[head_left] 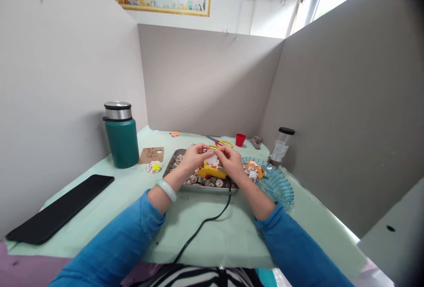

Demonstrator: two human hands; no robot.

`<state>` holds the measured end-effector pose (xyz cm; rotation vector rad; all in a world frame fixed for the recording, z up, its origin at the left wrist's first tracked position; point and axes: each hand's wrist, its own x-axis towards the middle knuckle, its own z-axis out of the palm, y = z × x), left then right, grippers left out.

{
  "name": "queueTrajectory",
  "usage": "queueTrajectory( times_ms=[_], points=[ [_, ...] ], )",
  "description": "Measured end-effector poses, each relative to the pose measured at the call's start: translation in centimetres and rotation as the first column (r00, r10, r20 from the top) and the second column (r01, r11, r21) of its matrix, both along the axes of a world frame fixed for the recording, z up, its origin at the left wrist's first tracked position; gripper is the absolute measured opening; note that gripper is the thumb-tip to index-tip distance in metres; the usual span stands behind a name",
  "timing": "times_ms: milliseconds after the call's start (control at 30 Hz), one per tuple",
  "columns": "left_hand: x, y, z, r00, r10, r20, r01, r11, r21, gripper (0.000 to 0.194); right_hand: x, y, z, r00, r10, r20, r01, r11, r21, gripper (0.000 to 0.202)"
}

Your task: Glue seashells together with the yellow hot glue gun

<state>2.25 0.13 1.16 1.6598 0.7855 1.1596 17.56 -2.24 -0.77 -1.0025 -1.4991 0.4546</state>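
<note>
My left hand [196,158] and my right hand [230,160] meet fingertip to fingertip over a metal tray [198,188]. Both are closed in a pinch; whatever lies between the fingertips is too small to make out. Beneath them, a yellow glue gun [212,172] rests across the tray, its black cord [205,220] running toward me over the table edge. Shells [208,183] of several kinds fill the tray around it. Just right of my right hand, a blue scalloped plate [281,187] bears orange and white decorated pieces [253,170].
Left stand a green flask [122,141], a brown board [151,155], a yellow-starred disc [154,167] and a black flat pad [62,207]. Behind the tray lie scissors [227,144] and a red cup [240,140]. A black-lidded jar [281,145] stands right. Grey partitions [212,79] enclose the table.
</note>
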Motion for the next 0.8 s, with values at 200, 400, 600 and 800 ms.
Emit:
queueTrajectory(
  times_ms=[200,400,600,800],
  points=[
    [-0.09,0.14,-0.01,0.999,0.04,-0.023,-0.039,0.999,0.018,0.029,0.05,-0.23,0.06,1.0,0.028,-0.005,-0.028,1.0,0.002,0.03],
    [-0.43,0.57,-0.18,0.999,0.014,-0.051,-0.012,0.999,0.043,0.026,0.12,-0.28,0.01,0.999,0.045,0.03,-0.046,0.999,0.016,0.03],
    [-0.37,0.57,-0.11,0.999,0.006,-0.031,-0.004,0.999,0.053,0.025,0.18,-0.11,0.06,0.998,0.051,0.035,-0.051,0.999,-0.016,0.03],
    [-0.23,0.22,0.13,0.991,0.028,0.134,-0.026,1.0,-0.015,0.028,-0.01,0.0,-0.14,0.997,0.052,0.052,-0.051,0.998,-0.024,0.026]
  ],
)
